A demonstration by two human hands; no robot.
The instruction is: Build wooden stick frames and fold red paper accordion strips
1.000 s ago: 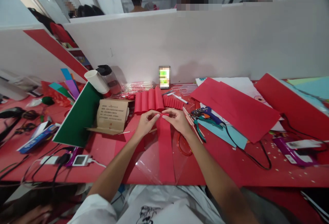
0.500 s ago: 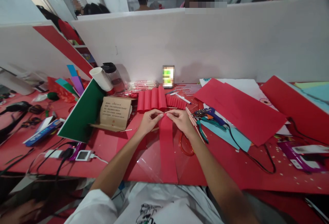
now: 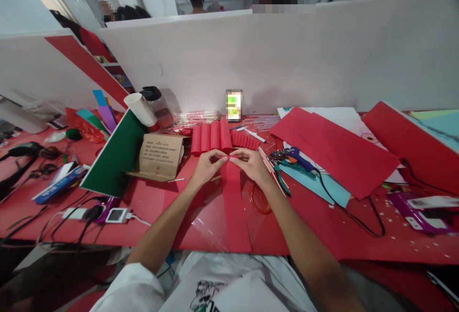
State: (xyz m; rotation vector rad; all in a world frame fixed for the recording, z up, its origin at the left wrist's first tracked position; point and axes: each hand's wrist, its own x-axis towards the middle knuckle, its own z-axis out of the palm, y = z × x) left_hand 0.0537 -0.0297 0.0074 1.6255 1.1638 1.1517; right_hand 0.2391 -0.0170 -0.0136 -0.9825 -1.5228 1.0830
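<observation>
Still Pinching the Far Edge of the Strip, Barely Any Change

Closed thumb to forefinger on both sides: gripping the far edge of a red paper strip (image 3: 235,207) with left hand (image 3: 210,167) and right hand (image 3: 253,165), almost tip to tip. Between the fingertips, just a narrow raised fold or curl; cannot tell how tight, behind the fingers. Compared with 0.5 s ago, practically the same pinch at the same edge, plus perhaps a slight swing of the near end to the right. For the work in hand, by judgement, only a little further along: mostly flat below the hands, down to the front of the table.

Just beyond the fingers, 4 large red paper tubes (image 3: 210,136), side by side, and to their right several smaller red rolls (image 3: 245,140). Farther out, a cardboard box (image 3: 159,155) at left, teal-handled pliers (image 3: 282,182) at right.
</observation>
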